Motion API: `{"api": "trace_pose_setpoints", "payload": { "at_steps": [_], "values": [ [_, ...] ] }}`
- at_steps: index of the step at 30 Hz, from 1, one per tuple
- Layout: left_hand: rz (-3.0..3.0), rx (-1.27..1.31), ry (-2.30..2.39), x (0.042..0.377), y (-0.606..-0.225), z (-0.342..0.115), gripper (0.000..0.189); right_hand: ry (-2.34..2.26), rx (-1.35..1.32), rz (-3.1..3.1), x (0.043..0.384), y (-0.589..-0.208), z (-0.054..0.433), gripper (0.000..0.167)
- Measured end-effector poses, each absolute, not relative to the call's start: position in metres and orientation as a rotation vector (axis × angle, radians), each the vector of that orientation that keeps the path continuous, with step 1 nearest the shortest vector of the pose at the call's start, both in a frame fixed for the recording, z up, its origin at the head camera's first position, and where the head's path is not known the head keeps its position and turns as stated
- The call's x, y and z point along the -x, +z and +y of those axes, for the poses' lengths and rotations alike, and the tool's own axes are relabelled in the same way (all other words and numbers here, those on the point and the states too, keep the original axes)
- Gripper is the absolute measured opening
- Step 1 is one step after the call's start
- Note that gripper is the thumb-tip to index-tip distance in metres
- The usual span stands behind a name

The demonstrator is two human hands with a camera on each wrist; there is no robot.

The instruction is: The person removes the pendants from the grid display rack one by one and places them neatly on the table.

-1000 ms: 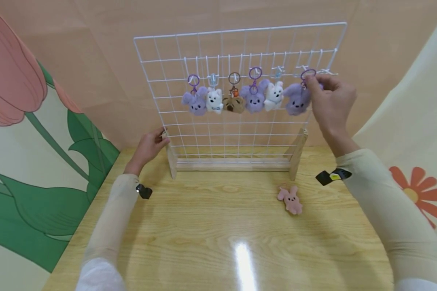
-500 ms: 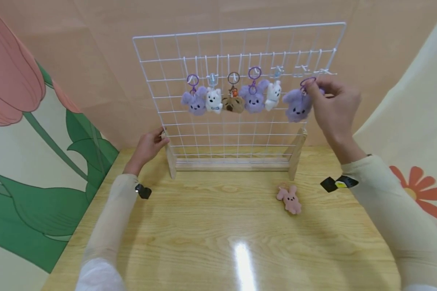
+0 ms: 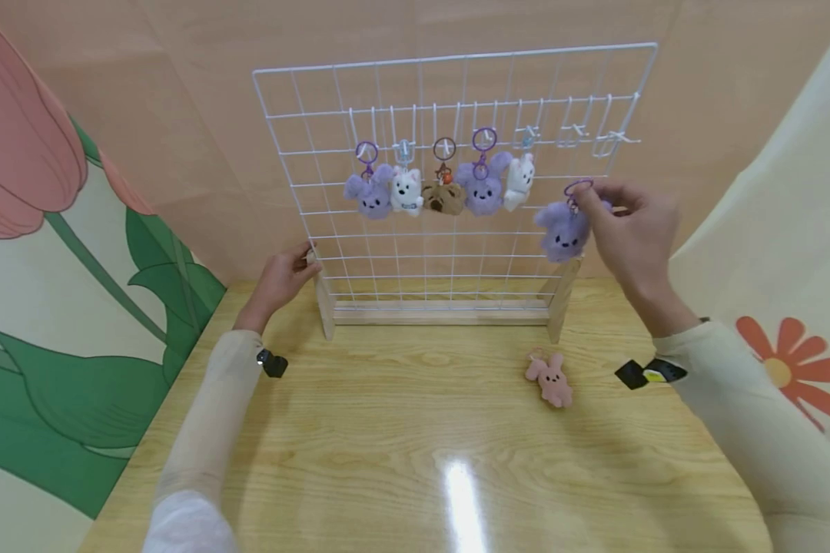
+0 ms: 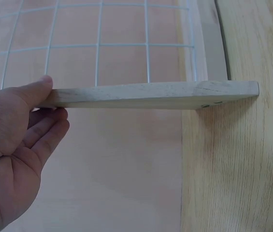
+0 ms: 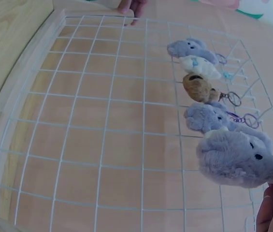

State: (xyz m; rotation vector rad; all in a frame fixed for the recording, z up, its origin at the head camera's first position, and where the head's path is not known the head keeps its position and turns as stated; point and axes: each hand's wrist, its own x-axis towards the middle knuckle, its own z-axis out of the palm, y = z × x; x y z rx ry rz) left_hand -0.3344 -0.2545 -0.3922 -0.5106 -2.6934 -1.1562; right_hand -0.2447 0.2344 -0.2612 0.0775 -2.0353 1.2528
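Note:
Between thumb and fingers, my right hand (image 3: 638,242) pinches a purple plush keychain (image 3: 565,234) near its purple ring. The plush hangs in front of the right part of a white wire grid rack (image 3: 456,57), below a bare hook (image 3: 619,137). In the right wrist view, the same keychain (image 5: 233,158) is large and close, with only part of the hand visible at the edge. My left hand (image 3: 280,278) grips the top of the rack's left wooden upright. The left wrist view has the thumb above this upright (image 4: 126,94) and the fingers below.
Several plush keychains hang in a row on the rack, among them a white dog (image 3: 406,191), a brown one (image 3: 444,198) and a purple one (image 3: 483,190). A pink plush keychain (image 3: 553,382) lies on the wooden table (image 3: 360,430), before the rack's right foot (image 3: 563,303).
My right hand has taken the purple keychain off the rightmost hooks and lowered it. The white plush beside it has turned sideways. My left hand keeps its place on the upright.

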Motion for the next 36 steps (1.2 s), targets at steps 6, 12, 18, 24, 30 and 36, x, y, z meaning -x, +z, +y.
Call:
{"api": "trace_pose_setpoints", "payload": {
  "at_steps": [6,12,18,24,30,36],
  "values": [
    [-2.704,0.507,-1.156,0.334,-0.392,-0.254,0.058,1.205,-0.055,-2.117,0.243,-0.278,0.243,0.033],
    [-2.716,0.495,-1.163,0.333,-0.391,-0.254,0.059,1.199,-0.09,-2.185,0.237,-0.293,0.245,0.034],
    [-2.723,0.491,-1.163,0.333,-0.391,-0.254,0.059,1.215,-0.14,-2.21,0.231,-0.313,0.244,0.031],
    [-2.715,0.5,-1.157,0.335,-0.392,-0.254,0.059,1.215,-0.215,-2.222,0.227,-0.333,0.242,0.025],
    [-2.695,0.509,-1.158,0.334,-0.392,-0.254,0.058,1.178,-0.263,-2.26,0.225,-0.353,0.241,0.021],
    [-2.694,0.502,-1.148,0.335,-0.393,-0.255,0.057,1.186,-0.26,-2.312,0.22,-0.367,0.24,0.022]
  ]
}}
